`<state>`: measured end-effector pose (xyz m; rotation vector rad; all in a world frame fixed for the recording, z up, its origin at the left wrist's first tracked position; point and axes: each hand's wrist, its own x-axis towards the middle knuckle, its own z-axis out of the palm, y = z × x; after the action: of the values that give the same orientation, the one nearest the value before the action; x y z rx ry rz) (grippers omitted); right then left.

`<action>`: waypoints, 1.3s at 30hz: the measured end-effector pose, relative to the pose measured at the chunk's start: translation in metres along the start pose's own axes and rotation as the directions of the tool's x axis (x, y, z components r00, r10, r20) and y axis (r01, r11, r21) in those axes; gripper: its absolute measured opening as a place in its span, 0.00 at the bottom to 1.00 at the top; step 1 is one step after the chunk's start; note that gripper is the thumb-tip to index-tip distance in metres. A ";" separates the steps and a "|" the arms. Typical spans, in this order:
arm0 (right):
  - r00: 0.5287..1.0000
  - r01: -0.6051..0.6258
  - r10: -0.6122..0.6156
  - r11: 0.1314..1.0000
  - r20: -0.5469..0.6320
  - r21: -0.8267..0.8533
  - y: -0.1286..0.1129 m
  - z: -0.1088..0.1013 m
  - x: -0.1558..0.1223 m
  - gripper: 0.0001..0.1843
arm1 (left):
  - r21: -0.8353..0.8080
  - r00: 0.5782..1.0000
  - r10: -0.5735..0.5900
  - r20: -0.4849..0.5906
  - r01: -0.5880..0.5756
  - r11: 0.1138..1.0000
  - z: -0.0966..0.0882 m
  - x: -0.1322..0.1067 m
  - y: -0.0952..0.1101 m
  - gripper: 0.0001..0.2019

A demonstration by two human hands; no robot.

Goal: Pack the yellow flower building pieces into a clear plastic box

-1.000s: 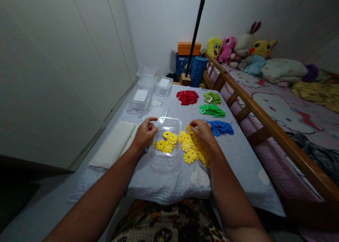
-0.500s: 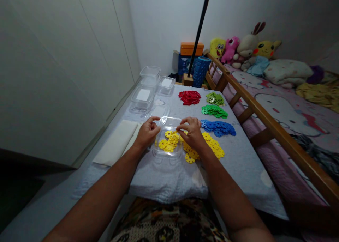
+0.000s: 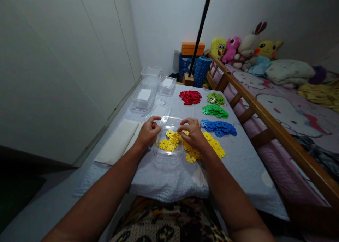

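Observation:
A clear plastic container [image 3: 168, 155] stands in front of me with several yellow flower-shaped discs [image 3: 169, 145] inside. My left hand [image 3: 149, 132] is at its left side, thumb and index finger curled at the rim. Over the right rim hangs my right hand [image 3: 192, 132], its thumb and index finger slightly apart with no disc visible between them. Beneath and beside that hand spreads a pile of yellow flower-shaped discs [image 3: 217, 149], partly hidden by the wrist.
Blue [image 3: 219, 128], green [image 3: 215, 111], light green [image 3: 215, 98] and red [image 3: 190, 97] piles lie along the right side. Clear containers [image 3: 143, 97] stand at the back left, near a folded cream cloth [image 3: 116, 141]. A wooden bed rail [image 3: 265, 118] borders the right.
The yellow disc that was between my right fingertips has left them, over the container. My left hand keeps its place at the rim. The view has shifted slightly.

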<state>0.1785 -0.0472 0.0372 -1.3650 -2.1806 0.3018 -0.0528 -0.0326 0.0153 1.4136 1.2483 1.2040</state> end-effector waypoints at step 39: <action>0.944 -0.229 0.296 0.906 -0.145 0.356 0.025 -0.024 -0.005 0.04 | 0.007 1.000 -0.014 -0.005 0.014 1.000 0.000 -0.002 0.003 0.20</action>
<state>0.2122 -0.0419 0.0438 -1.4239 -1.6894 0.5859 -0.0528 -0.0349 0.0179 1.4057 1.2648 1.1957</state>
